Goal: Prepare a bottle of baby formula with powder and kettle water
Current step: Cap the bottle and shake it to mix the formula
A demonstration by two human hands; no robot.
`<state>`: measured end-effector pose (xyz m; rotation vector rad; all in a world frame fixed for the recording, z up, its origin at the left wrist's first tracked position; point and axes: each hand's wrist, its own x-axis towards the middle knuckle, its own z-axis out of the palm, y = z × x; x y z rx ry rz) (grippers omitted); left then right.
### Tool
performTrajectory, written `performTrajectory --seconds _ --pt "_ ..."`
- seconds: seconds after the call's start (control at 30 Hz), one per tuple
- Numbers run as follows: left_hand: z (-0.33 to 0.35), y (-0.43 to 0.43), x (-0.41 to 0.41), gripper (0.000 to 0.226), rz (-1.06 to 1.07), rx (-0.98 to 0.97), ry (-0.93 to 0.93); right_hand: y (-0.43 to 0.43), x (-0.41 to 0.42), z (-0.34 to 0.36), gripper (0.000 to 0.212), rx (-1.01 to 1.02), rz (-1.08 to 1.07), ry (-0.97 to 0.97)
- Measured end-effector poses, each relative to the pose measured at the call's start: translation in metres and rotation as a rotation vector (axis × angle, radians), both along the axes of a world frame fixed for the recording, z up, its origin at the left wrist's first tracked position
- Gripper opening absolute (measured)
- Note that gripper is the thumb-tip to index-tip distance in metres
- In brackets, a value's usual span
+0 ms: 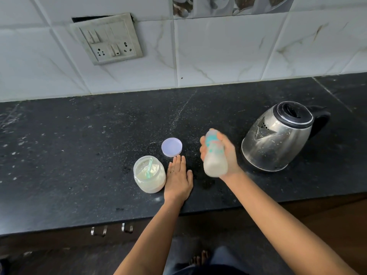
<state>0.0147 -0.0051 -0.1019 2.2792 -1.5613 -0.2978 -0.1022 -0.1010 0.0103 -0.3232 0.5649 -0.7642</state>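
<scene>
We see the baby bottle (215, 155) held above the dark bench (79, 155), blurred, its base toward us and its top tilted away toward the wall. Milky white liquid fills its lower part, and teal markings show on the upper part. Our right hand (222, 155) is wrapped around it, fingers curled over the far side and the palm behind it. Whether the bottle carries its cap or teat we cannot tell through the blur.

Just left of it, our left hand (178, 179) lies flat, palm down on the bench, fingers together and stretched out, gripping nothing; a ring sits on one finger. Its outer edge is just beside the open powder jar (150, 175), which stands upright and is partly full of pale powder, with a green scoop (149, 167) leaning inside. The jar's lilac lid (171, 147) lies on the bench just beyond the left fingertips.

To the right of the bottle stands the steel kettle (278, 139), black lid closed, spout facing us, handle turned away. Behind everything, a switch and socket plate (108, 38) is set in the white tiled wall (218, 56).
</scene>
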Motion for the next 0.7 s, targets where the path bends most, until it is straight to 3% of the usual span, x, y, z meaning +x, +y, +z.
performTrajectory --seconds 0.1,0.13,0.23,0.4,0.47,0.53,0.63,0.7 --pt "0.0 -0.001 0.001 0.058 0.008 -0.016 0.001 0.005 -0.004 0.002 0.025 -0.121 0.093 0.075" --pt "0.0 -0.002 0.001 0.058 0.005 -0.016 0.003 0.003 0.0 0.004 0.018 -0.081 0.021 0.052" --pt "-0.001 -0.002 0.001 0.058 0.004 -0.013 0.001 0.001 0.006 0.001 0.027 0.107 -0.2 0.037" --pt "-0.002 -0.002 0.001 0.059 0.0 0.008 -0.002 0.017 -0.001 -0.005 0.021 -0.111 0.181 0.231" --pt "-0.002 -0.003 0.001 0.059 0.0 0.004 -0.003 0.008 0.001 0.001 0.012 -0.024 -0.015 0.149" --pt "-0.001 -0.002 0.001 0.058 0.006 -0.004 0.005 0.003 0.0 0.005 0.021 0.103 -0.197 0.046" --pt "0.0 -0.001 0.0 0.059 -0.001 0.005 -0.001 0.01 -0.005 0.007 0.032 0.178 -0.008 -0.013" --pt "0.0 -0.001 0.001 0.059 0.005 0.004 -0.006 0.011 -0.007 0.011 0.033 0.016 0.095 0.041"
